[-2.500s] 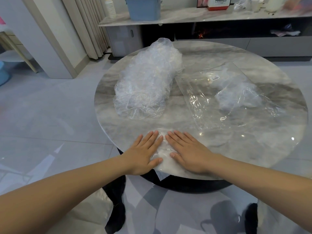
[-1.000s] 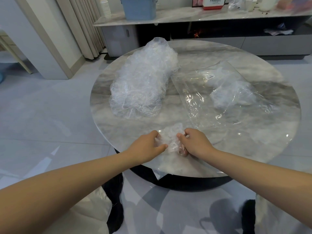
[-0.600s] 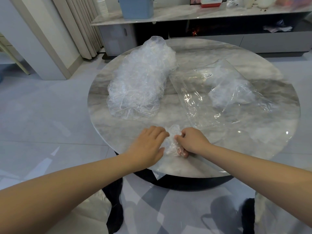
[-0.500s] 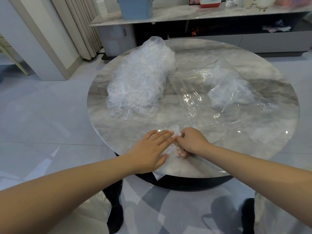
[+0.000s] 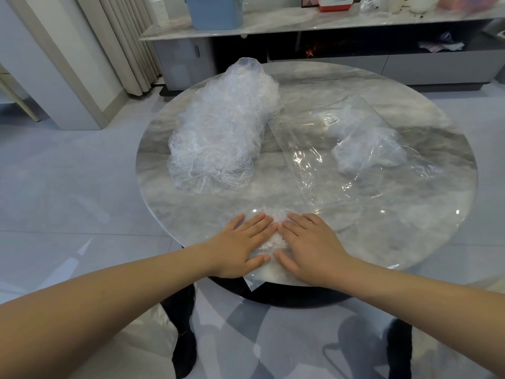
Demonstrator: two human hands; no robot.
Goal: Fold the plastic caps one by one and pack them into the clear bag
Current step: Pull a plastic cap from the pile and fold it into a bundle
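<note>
A thin plastic cap [image 5: 274, 236] lies flattened at the near edge of the round marble table [image 5: 410, 231]. My left hand [image 5: 240, 248] and my right hand [image 5: 311, 246] rest palm-down on it, side by side, fingers straight and pointing away from me, so most of the cap is hidden. A big heap of crumpled plastic caps [image 5: 224, 132] sits at the table's left middle. The clear bag [image 5: 352, 149] lies flat on the right, with a few folded caps inside it.
A loose sheet corner [image 5: 252, 283] hangs over the table's near edge. Behind the table runs a low cabinet [image 5: 314, 20] with a blue bin [image 5: 214, 9] and small items. Curtains [image 5: 128, 42] hang at the back left. Grey tiled floor surrounds the table.
Both hands were pinching and folding the cap with curled fingers; now they lie flat on it, pressing it down onto the table.
</note>
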